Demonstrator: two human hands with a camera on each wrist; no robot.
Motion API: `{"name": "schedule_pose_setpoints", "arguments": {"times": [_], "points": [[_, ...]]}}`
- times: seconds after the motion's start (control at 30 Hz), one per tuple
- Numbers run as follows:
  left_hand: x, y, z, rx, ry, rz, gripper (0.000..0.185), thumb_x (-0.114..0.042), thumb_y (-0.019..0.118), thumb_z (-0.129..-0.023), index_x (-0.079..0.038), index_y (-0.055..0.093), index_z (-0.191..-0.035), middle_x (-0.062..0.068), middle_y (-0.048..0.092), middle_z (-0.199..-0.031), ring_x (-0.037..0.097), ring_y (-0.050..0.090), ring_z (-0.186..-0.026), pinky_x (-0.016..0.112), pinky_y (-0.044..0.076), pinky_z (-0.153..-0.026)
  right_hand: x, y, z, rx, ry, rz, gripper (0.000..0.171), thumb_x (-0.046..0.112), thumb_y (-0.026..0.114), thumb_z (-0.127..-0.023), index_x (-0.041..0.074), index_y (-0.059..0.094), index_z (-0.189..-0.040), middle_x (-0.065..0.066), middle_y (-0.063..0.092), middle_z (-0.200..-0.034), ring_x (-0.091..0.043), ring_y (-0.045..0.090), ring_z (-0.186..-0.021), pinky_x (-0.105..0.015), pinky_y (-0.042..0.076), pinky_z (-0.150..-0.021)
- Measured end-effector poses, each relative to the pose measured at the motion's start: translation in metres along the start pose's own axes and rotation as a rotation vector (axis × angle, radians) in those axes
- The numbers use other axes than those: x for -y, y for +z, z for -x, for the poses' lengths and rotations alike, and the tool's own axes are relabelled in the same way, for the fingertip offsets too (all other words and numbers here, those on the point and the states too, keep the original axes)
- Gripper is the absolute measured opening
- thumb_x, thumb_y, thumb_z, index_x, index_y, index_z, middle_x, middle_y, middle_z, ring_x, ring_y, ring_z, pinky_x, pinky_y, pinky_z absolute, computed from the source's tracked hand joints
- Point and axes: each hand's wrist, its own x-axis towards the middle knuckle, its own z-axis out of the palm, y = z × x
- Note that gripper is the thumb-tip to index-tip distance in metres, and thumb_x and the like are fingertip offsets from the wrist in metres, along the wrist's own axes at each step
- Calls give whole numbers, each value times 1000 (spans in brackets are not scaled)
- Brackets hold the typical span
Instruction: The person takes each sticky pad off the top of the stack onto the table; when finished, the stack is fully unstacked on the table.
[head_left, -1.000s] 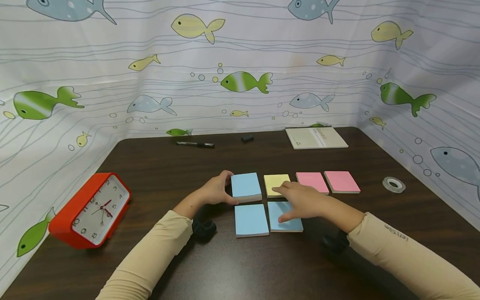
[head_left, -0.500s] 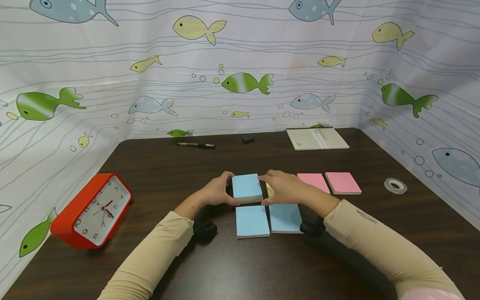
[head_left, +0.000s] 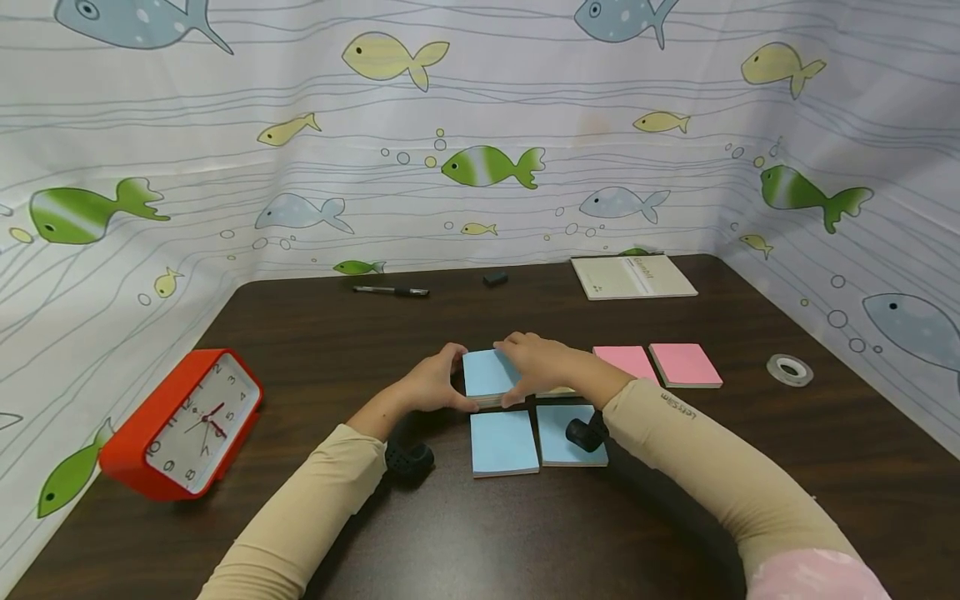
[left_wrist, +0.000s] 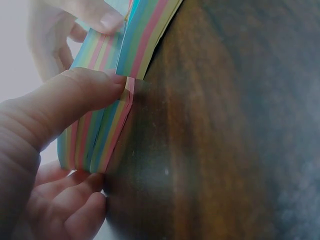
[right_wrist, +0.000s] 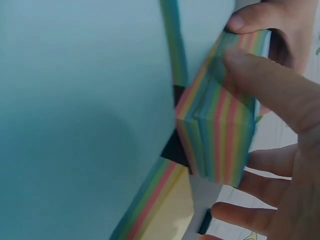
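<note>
We grip the blue pad (head_left: 486, 372) with both hands, left hand (head_left: 431, 385) and right hand (head_left: 542, 364) pinching its sides on the desk (head_left: 315, 333). It seems halfway: two pads (head_left: 504, 442) lie arranged, this one not yet placed.

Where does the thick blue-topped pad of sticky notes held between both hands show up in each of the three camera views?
Head: the blue-topped pad sits at centre, between the left hand and the right hand.
Left wrist: its striped edge runs up the left side, under the thumb.
Right wrist: its striped corner is right of centre, pinched by fingers.
Shared landmark: the dark wooden table.
</note>
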Motion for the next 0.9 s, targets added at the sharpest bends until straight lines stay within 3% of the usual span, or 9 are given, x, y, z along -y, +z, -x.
{"name": "schedule_pose_setpoints", "arguments": {"times": [0.17,0.27,0.5,0.73,0.9], "points": [[0,0,0,0,1,-5,83,-27,77,-65,-2,28,-128,16,42,-124,25,42,-113,38,37,-87,1,3,-8,66,21,22,94,50,68,-68,4,24,-137,-13,33,-132,-25,38,-113,-38,37,-87],[0,-1,-1,1,0,-10,84,-28,77,-65,-2,27,-129,17,42,-125,26,42,-113,39,37,-87,0,5,-13,63,36,40,97,51,69,-66,4,24,-137,-12,34,-130,-24,39,-111,-37,38,-86],[1,0,-2,1,-14,-1,86,-28,78,-64,-1,28,-129,16,42,-125,25,42,-112,38,37,-87,-1,6,-13,-30,26,92,97,55,71,-59,5,34,-133,-8,42,-118,-19,45,-97,-35,44,-75],[0,2,-2,5,-5,20,84,-26,79,-62,0,31,-127,15,41,-127,23,40,-116,37,35,-90,-6,3,0,-157,-1,24,83,50,71,-60,4,45,-123,-6,46,-106,-17,47,-85,-33,44,-67],[-1,2,-3,1,-22,18,84,-25,80,-61,-1,32,-126,15,41,-127,22,41,-116,37,35,-90,-9,5,8,-178,0,6,84,51,71,-59,5,45,-123,-5,46,-106,-17,46,-86,-34,44,-69]]}}
